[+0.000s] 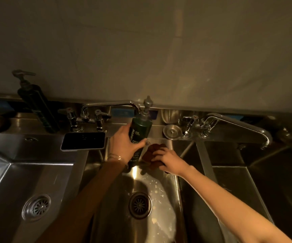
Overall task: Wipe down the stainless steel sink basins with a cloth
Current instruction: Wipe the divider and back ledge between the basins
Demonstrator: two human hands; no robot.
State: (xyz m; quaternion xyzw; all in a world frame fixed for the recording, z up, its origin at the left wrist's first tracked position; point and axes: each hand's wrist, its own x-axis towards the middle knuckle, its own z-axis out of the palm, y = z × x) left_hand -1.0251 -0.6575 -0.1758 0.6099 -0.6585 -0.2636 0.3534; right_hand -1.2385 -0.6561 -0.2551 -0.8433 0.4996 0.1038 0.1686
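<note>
A three-basin stainless steel sink fills the lower view. My left hand (124,142) grips a dark green pump bottle (140,130) and holds it above the back of the middle basin (169,199). Just to its right, my right hand (166,160) holds a brown cloth (153,153) against the middle basin's back wall. Part of the cloth is hidden under my fingers. White suds lie around the middle drain (139,205).
A phone (83,141) lies on the ledge between the left basin (7,172) and the middle one. A second pump bottle (36,107) leans at the back left. Two faucets (106,106) (238,125) and a metal drain stopper (172,131) line the back ledge. The right basin (273,181) is dark.
</note>
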